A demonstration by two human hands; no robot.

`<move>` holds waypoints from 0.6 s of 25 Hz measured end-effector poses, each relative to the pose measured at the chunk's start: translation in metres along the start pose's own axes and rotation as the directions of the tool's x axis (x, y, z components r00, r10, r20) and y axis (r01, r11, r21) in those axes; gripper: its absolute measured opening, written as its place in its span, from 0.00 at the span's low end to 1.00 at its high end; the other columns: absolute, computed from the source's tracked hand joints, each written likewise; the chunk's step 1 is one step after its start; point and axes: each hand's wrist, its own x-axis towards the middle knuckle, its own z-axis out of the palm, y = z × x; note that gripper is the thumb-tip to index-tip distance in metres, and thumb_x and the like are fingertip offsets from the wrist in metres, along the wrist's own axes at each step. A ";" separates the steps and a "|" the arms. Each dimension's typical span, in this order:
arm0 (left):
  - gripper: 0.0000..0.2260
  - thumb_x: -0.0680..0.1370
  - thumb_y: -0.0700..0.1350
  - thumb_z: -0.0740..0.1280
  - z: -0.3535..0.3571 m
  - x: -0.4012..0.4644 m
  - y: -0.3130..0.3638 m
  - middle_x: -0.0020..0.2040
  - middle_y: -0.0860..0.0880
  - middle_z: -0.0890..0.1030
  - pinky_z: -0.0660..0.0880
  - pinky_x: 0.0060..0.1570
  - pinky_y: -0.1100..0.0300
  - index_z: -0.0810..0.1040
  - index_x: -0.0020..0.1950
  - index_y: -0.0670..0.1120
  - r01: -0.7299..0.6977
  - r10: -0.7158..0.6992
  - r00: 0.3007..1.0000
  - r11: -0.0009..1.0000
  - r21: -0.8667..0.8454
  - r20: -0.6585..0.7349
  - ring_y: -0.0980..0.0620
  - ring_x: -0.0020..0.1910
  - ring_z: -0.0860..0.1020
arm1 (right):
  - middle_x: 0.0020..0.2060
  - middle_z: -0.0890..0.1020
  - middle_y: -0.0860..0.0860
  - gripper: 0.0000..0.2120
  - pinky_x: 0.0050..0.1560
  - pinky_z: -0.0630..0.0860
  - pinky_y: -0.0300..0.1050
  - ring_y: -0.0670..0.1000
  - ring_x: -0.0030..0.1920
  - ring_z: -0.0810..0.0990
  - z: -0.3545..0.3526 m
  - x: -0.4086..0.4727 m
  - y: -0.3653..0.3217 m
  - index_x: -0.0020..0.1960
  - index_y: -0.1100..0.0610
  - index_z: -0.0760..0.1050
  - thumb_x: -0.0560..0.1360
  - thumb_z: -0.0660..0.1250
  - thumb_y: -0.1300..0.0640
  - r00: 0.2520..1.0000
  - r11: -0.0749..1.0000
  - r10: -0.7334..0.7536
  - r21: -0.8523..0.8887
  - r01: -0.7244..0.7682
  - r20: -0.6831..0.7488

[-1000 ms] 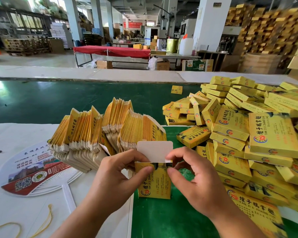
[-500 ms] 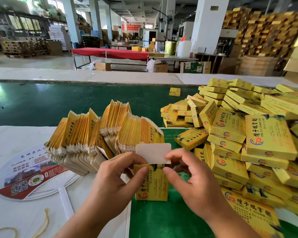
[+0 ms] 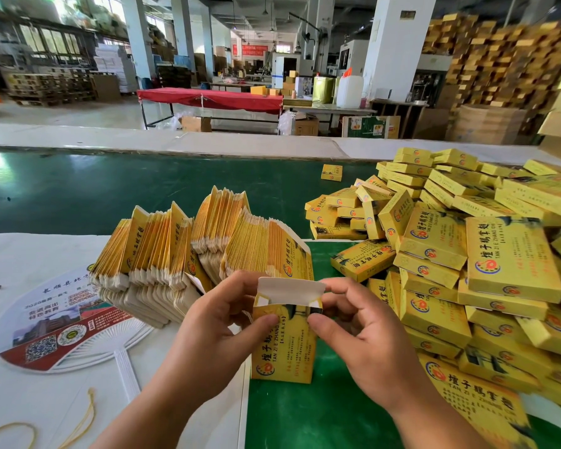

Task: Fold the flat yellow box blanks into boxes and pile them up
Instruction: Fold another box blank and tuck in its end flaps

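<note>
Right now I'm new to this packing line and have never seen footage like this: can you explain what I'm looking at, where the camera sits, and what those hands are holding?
There is no machine here, only a person's two bare hands. The single picture comes from a wide-angle camera worn on the person's head, looking forward and down.

The left hand and the right hand both pinch one yellow box, held upright, its white top flap not yet tucked in.

Behind the left hand stands a fanned stack of flat blanks, waiting to be folded. To the right lies a big pile of finished boxes. One stray box sits alone on the green belt farther back. On the white table at left lie a printed hand fan and a yellow cord. Beyond is a warehouse floor.
</note>
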 end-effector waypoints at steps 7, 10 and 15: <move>0.10 0.71 0.50 0.72 0.001 0.001 0.002 0.51 0.48 0.84 0.79 0.46 0.38 0.81 0.51 0.53 0.027 -0.029 0.999 0.994 -0.107 -0.021 0.43 0.48 0.82 | 0.42 0.83 0.42 0.09 0.41 0.77 0.32 0.44 0.44 0.82 -0.001 -0.002 -0.002 0.53 0.43 0.80 0.74 0.70 0.50 0.999 0.999 -0.029 -0.033 0.028 -0.027; 0.07 0.71 0.49 0.71 0.003 0.001 0.002 0.51 0.49 0.84 0.78 0.46 0.36 0.82 0.48 0.54 -0.004 -0.002 0.998 0.995 -0.104 -0.063 0.43 0.48 0.82 | 0.44 0.84 0.38 0.09 0.41 0.76 0.29 0.43 0.44 0.83 -0.001 -0.002 -0.005 0.53 0.44 0.81 0.73 0.70 0.49 0.995 0.989 -0.079 -0.129 0.071 -0.061; 0.08 0.73 0.50 0.70 0.004 0.000 0.002 0.52 0.54 0.85 0.80 0.44 0.44 0.84 0.51 0.56 -0.101 0.104 0.991 0.994 0.048 -0.088 0.47 0.52 0.82 | 0.43 0.83 0.39 0.14 0.40 0.76 0.28 0.42 0.43 0.83 -0.001 -0.003 -0.005 0.55 0.49 0.81 0.71 0.73 0.47 0.993 0.981 -0.088 -0.177 0.073 -0.075</move>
